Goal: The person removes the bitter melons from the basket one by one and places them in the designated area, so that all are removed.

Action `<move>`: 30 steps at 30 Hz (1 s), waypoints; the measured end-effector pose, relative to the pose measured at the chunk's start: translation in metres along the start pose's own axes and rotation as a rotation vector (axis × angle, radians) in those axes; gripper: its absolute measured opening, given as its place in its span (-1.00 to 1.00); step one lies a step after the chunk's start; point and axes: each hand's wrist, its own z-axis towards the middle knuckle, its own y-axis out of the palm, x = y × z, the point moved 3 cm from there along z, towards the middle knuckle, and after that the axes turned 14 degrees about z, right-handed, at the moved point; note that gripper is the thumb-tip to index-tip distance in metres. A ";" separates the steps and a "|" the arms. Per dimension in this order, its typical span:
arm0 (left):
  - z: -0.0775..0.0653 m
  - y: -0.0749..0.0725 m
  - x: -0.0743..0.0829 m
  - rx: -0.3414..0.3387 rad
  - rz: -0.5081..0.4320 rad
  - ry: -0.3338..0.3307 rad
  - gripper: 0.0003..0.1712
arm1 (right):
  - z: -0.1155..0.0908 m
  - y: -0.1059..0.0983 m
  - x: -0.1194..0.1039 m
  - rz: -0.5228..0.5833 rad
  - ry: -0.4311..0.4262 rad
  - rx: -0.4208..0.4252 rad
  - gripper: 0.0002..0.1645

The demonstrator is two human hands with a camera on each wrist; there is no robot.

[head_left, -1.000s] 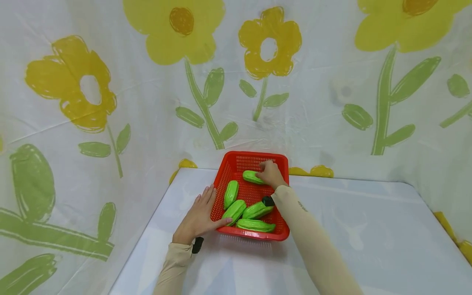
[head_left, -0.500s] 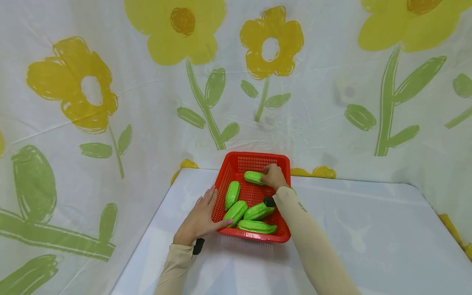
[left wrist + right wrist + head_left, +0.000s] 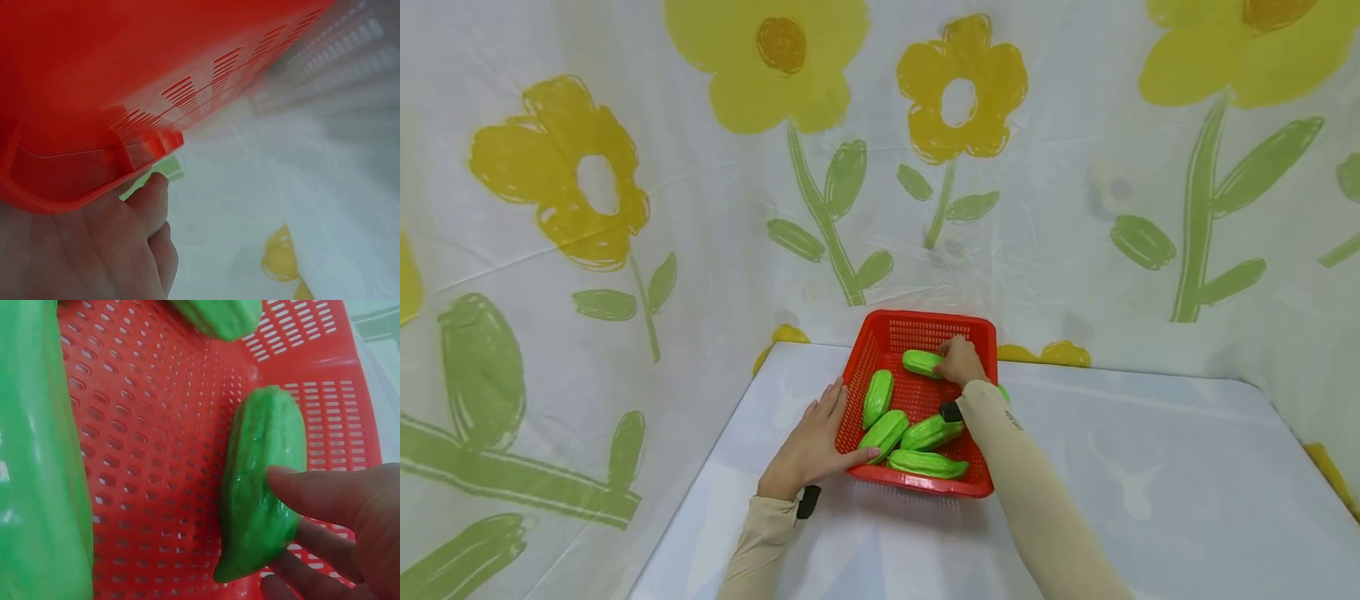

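Observation:
A red perforated plastic basket (image 3: 913, 490) holds several bright green, ribbed bitter melons. In the head view, my left hand (image 3: 808, 446) rests against the basket's left side with its fingers straight. Its thumb reaches over the front left corner, by one bitter melon (image 3: 883, 433). The left wrist view shows that hand (image 3: 81, 250) close under the red rim (image 3: 62, 203). My right hand (image 3: 961, 362) is inside at the back right, gripping a bitter melon (image 3: 921, 362). Up close in the right wrist view, the thumb lies on this melon (image 3: 265, 444) while the other fingers go beneath it.
The basket stands on a pale table (image 3: 1120, 467) close to a white curtain (image 3: 1045, 250) printed with yellow flowers. Beyond the right sleeve, a small green piece (image 3: 1003, 393) shows just outside the basket's right rim. More melons (image 3: 927, 464) lie toward the front.
The head view has shifted slightly, so everything sits a little farther right. Both hands keep their places at the basket, and more of the green piece beyond the right sleeve now shows.

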 end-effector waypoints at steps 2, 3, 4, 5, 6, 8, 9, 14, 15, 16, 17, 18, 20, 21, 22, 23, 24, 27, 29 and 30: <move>0.001 0.001 0.001 -0.003 0.009 0.003 0.41 | 0.000 -0.001 0.001 -0.005 0.005 0.000 -0.41; 0.001 0.001 0.001 -0.005 0.012 0.004 0.41 | -0.001 -0.001 0.001 -0.008 0.006 -0.002 -0.41; 0.001 0.001 0.002 -0.006 0.015 0.005 0.42 | -0.001 -0.001 0.001 -0.013 0.006 -0.004 -0.43; 0.001 0.001 0.002 -0.007 0.017 0.005 0.42 | -0.001 -0.001 0.002 -0.021 0.003 -0.008 -0.45; 0.002 0.001 0.002 -0.007 0.019 0.006 0.42 | -0.001 -0.002 0.002 -0.030 0.001 -0.011 -0.46; 0.002 0.001 0.003 -0.003 0.011 0.009 0.42 | -0.002 -0.002 0.002 -0.034 0.001 -0.013 -0.49; 0.003 0.001 0.003 -0.001 0.011 0.010 0.42 | -0.002 -0.003 0.002 -0.038 0.000 -0.014 -0.50; 0.004 0.001 0.003 0.002 0.028 0.012 0.42 | -0.004 -0.003 0.001 -0.030 0.007 -0.011 -0.54; 0.004 0.002 0.003 -0.002 0.035 0.011 0.42 | -0.004 -0.003 0.000 -0.030 0.007 -0.012 -0.54; 0.004 0.002 0.002 -0.003 0.039 0.010 0.42 | -0.005 -0.003 0.000 -0.027 0.006 -0.014 -0.54; 0.004 0.002 0.002 -0.007 0.045 0.009 0.42 | -0.005 -0.003 0.000 -0.025 0.007 -0.015 -0.54; 0.004 0.002 0.002 -0.009 0.046 0.009 0.42 | -0.005 -0.003 0.000 -0.022 0.007 -0.016 -0.54; 0.004 0.002 0.002 -0.006 0.036 0.010 0.42 | -0.006 -0.003 0.000 -0.011 0.010 -0.016 -0.54; 0.004 0.002 0.001 -0.006 0.030 0.010 0.41 | -0.006 -0.003 0.001 -0.001 0.013 -0.015 -0.54; 0.004 0.002 0.001 -0.008 0.026 0.010 0.41 | -0.006 -0.003 0.001 0.011 0.016 -0.014 -0.53; 0.004 0.002 0.001 -0.008 0.022 0.010 0.41 | -0.007 -0.003 0.001 0.021 0.016 -0.013 -0.53; 0.004 0.002 0.000 -0.008 0.016 0.010 0.41 | -0.007 -0.004 0.001 0.032 0.016 -0.011 -0.53; 0.003 0.002 -0.001 -0.015 0.013 0.010 0.41 | -0.009 -0.005 0.000 0.061 0.010 -0.015 -0.51; 0.002 0.003 -0.002 -0.015 0.006 0.008 0.41 | -0.010 -0.006 -0.001 0.090 0.013 -0.029 -0.50; 0.002 0.002 -0.002 -0.019 0.005 0.007 0.42 | -0.011 -0.007 -0.002 0.108 0.016 -0.036 -0.50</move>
